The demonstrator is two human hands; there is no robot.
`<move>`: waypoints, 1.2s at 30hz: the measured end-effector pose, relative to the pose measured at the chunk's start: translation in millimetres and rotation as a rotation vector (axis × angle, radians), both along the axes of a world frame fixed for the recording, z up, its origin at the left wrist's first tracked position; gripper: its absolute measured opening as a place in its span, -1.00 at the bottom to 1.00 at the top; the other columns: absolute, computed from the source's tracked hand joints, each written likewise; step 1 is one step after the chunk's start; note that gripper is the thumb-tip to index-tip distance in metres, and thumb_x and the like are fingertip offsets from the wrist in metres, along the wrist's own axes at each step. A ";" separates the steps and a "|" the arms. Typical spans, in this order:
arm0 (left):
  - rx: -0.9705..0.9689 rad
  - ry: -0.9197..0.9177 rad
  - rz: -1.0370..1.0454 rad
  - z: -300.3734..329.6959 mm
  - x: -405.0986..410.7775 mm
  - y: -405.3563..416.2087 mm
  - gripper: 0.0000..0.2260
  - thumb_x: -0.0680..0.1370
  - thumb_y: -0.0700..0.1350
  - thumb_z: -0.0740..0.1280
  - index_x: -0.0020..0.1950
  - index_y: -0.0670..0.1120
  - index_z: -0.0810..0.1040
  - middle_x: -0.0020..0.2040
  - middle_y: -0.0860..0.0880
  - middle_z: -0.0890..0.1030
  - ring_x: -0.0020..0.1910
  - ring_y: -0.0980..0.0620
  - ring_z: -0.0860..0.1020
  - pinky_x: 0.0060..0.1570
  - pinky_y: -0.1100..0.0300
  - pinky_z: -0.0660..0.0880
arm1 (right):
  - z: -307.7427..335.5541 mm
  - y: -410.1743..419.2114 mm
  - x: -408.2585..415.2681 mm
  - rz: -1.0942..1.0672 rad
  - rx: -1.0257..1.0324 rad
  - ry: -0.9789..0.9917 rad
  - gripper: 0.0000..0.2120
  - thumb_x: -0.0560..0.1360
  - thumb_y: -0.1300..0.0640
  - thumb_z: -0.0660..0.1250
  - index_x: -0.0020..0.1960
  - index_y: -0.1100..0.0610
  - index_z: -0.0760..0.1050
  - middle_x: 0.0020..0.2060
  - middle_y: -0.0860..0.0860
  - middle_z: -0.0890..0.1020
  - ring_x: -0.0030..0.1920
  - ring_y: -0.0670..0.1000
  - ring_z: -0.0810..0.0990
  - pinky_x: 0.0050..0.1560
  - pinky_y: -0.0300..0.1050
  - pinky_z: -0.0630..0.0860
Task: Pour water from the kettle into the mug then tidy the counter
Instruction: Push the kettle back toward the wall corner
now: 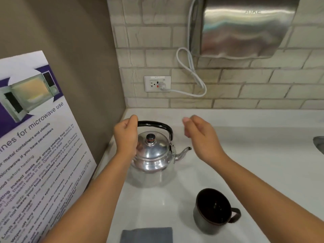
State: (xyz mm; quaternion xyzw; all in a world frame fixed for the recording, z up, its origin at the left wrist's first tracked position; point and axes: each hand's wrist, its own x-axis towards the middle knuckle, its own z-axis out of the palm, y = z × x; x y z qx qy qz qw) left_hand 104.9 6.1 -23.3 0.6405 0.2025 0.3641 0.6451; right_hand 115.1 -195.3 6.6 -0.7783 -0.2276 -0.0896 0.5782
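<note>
A shiny steel kettle (152,153) with a black arched handle and black lid knob stands on the white counter (245,172) near the corner, spout pointing right. My left hand (126,135) is closed around the left end of the kettle's handle. My right hand (199,135) hovers just right of the kettle, above the spout, fingers loosely curled and holding nothing. A dark mug (213,210) stands upright nearer to me on the right, its handle pointing right; its inside looks dark.
A folded grey cloth (147,235) lies at the near edge. A microwave-use poster (35,146) hangs on the left wall. On the tiled back wall are an outlet (157,83), a white cord (191,74) and a steel dispenser (243,27). A sink edge (319,144) shows far right.
</note>
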 end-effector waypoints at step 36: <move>0.683 0.554 -0.055 -67.6 62.9 59.2 -0.45 0.51 0.38 0.14 -0.41 -0.05 0.31 -0.46 0.00 0.44 -0.45 0.04 0.41 -0.46 0.16 0.23 | -88.0 88.6 104.7 -0.002 -0.632 0.029 -0.59 0.62 -0.15 0.00 -0.28 0.07 0.32 -0.44 0.00 0.43 -0.41 0.01 0.40 -0.43 -0.08 0.23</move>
